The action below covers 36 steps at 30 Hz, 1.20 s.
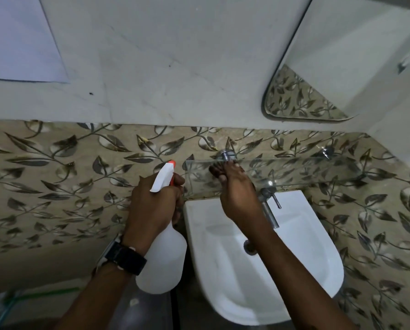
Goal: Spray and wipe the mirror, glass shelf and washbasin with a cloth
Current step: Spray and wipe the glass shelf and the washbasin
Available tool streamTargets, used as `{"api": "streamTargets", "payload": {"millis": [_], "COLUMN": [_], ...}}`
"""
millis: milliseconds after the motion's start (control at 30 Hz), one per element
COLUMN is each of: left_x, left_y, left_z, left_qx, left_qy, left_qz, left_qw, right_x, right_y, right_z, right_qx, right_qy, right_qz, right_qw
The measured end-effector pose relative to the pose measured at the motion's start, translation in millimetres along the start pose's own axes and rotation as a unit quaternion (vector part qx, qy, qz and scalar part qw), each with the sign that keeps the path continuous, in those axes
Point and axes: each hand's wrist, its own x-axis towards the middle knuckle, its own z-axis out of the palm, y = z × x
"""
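Note:
My left hand (151, 206) grips a white spray bottle (162, 258) by its neck, the orange-tipped nozzle pointing up toward the wall. My right hand (232, 189) reaches to the left part of the clear glass shelf (306, 170), fingers lying flat on the glass near its chrome bracket (226, 154). I see no cloth in either hand. Below the shelf hangs the white washbasin (318, 246) with a chrome tap (269, 206). The mirror (342, 55) fills the upper right.
Leaf-patterned tiles (56, 175) cover the lower wall, with pale marble tiles (163, 55) above. A second shelf bracket (329, 152) sits at the right. A black watch (125, 256) is on my left wrist. A green-edged object (20, 298) lies at the lower left.

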Motion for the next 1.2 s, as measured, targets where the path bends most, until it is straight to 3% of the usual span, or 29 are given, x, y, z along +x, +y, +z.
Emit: {"api": "streamTargets", "payload": {"millis": [100,267,467,633,700,800,967,1100,1167,1200], "left_x": [0,-5,-10,-20,-20,-17,-18,-20,-22,-22], "left_y": [-3,-4,-10,-4,-5,-10,-16,-13,-13,-13], "left_z": [0,-10,-22,-21,-20,-19,-17,-14,-13,-12], "left_qx": [-0.004,0.007,-0.007,0.009,0.007,0.001,-0.013,-0.017,-0.02,-0.018], "left_qy": [0.001,0.011,0.03,0.02,0.026,0.016,0.003,0.005,0.004,0.002], "left_qz": [-0.011,-0.002,-0.02,0.001,-0.006,-0.014,-0.025,-0.023,-0.021,-0.021], "left_qw": [1.0,1.0,0.999,1.0,1.0,1.0,1.0,1.0,1.0,1.0], "right_x": [14,-23,8,-10,-28,-45,-63,-97,-112,-114], "right_y": [-24,-17,-20,-43,-32,-11,5,9,4,0], "right_z": [12,33,20,28,27,30,26,19,24,27], "right_qx": [-0.009,0.009,0.019,0.038,0.04,0.045,0.077,0.215,0.329,0.397], "right_qy": [-0.004,-0.041,0.007,-0.057,-0.036,0.006,-0.021,-0.059,-0.008,0.024], "right_qz": [-0.003,-0.15,-0.021,-0.153,-0.19,-0.212,-0.223,-0.113,0.045,0.155], "right_qw": [1.0,0.988,1.0,0.986,0.98,0.976,0.972,0.968,0.943,0.904]}}
